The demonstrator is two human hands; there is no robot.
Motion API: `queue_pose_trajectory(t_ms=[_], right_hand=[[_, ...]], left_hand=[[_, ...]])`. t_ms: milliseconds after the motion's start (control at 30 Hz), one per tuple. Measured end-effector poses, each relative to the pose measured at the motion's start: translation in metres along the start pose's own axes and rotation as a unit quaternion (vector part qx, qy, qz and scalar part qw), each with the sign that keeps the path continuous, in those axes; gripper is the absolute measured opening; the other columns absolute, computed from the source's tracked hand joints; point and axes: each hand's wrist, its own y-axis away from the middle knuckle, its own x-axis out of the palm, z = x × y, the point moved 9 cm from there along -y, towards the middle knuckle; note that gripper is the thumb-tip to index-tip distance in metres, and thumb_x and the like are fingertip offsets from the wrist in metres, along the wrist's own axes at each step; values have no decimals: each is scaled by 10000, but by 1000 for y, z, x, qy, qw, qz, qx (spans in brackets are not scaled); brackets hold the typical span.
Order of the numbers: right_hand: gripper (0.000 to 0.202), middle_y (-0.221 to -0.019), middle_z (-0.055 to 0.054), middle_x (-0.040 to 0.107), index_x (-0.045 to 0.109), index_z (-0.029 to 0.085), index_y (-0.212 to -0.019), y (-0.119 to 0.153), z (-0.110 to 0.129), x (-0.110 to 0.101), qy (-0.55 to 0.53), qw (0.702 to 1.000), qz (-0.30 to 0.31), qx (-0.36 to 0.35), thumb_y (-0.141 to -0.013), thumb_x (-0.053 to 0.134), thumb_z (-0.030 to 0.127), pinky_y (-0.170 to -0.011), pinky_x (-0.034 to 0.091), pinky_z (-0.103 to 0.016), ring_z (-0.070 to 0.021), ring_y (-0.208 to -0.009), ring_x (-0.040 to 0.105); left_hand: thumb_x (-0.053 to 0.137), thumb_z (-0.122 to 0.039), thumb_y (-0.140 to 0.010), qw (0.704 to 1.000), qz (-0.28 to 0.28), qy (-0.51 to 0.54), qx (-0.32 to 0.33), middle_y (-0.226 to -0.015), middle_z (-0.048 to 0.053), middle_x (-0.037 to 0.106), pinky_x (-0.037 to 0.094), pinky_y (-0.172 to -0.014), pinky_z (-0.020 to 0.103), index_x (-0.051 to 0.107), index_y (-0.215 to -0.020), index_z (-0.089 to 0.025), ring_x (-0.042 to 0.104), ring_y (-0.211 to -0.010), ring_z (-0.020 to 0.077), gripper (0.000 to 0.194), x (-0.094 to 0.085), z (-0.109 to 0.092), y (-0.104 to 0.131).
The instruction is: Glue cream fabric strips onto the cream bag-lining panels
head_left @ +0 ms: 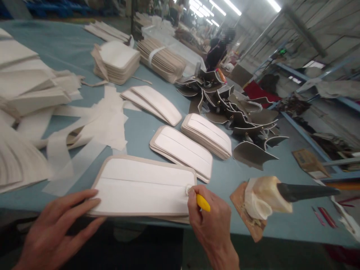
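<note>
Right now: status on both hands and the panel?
Left hand flat, pinning white panel. Right hand holds yellow-handled tool at the panel's right edge. Glue pot beside.

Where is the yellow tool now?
In the head view, the yellow tool is in the right hand, at the right end of the nearest white panel, left of the glue lump.

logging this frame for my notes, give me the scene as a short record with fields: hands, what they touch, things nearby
left hand: left hand lies flat, fingers spread, on the near left corner of the white rectangular panel with beige edging
right hand: right hand grips a yellow-handled tool, its tip at the panel's right edge
nearby right: cream lump of paste on a brown scrap with a dark blade stuck in it
behind: two stacks of similar white panels; pile of dark grey leather pieces
surface: blue-grey table
</note>
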Motion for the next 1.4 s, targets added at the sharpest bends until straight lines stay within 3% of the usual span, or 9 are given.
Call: queue_pose_trajectory(t_ms=[133,300,433,633,800,967,1167,1400], right_hand=[[315,-584,41,546,586,221,-790,-9,32,14,-14,1000,3,-27,-1064,440,274,-572,330,-284,-136,-504,549],[309,-598,40,562,575,223,-797,-23,76,30,-68,996,19,-52,-1064,424,261,-577,329,-282,-134,-516,565],[308,-606,35,570,575,221,-794,-33,109,42,-102,992,22,-64,-1058,419,245,-572,332,-289,-140,-526,570],[280,-618,50,556,556,222,-818,-38,134,57,-219,975,22,-30,-1061,419,246,-571,358,-262,-123,-539,555],[258,-683,49,602,582,222,-875,-33,127,75,-386,918,43,81,-1079,439,292,-588,420,-212,-106,-590,571],[305,-625,56,536,588,218,-862,-24,116,92,-456,876,29,155,-1073,461,398,-537,410,-214,-113,-544,503],[335,-613,53,524,603,209,-856,-14,93,102,-427,885,54,180,-1062,457,428,-510,376,-223,-117,-533,486],[350,-600,46,526,631,197,-835,-8,46,69,-347,921,33,176,-1051,459,412,-498,359,-231,-116,-513,478]], left_hand=[[707,-242,-924,997,4,-37,69,-1217,68,698,548,-947,371,652,-1178,-244,687,-1060,220,260,-6,-25,-9],[682,-249,-944,999,-4,-9,41,-1215,85,698,528,-963,373,659,-1169,-231,675,-1086,230,227,-7,-24,-8],[689,-227,-939,998,-12,-3,56,-1212,96,699,515,-963,357,658,-1177,-210,664,-1103,220,241,-7,-26,-6],[675,-236,-953,998,-21,8,53,-1202,95,710,518,-932,337,658,-1172,-209,663,-1105,211,221,-8,-28,-7],[669,-266,-956,998,-23,12,49,-1191,95,725,533,-913,338,667,-1172,-214,679,-1080,215,222,-9,-27,-7],[668,-276,-954,999,-27,10,46,-1178,92,734,547,-907,338,674,-1158,-221,694,-1061,215,212,-10,-27,-7],[703,-233,-923,999,-22,-4,47,-1184,96,729,542,-915,350,672,-1149,-216,696,-1060,220,229,-10,-28,-7],[709,-232,-913,998,-9,-17,57,-1193,86,725,547,-914,375,675,-1148,-231,702,-1044,239,238,-9,-25,-8]])
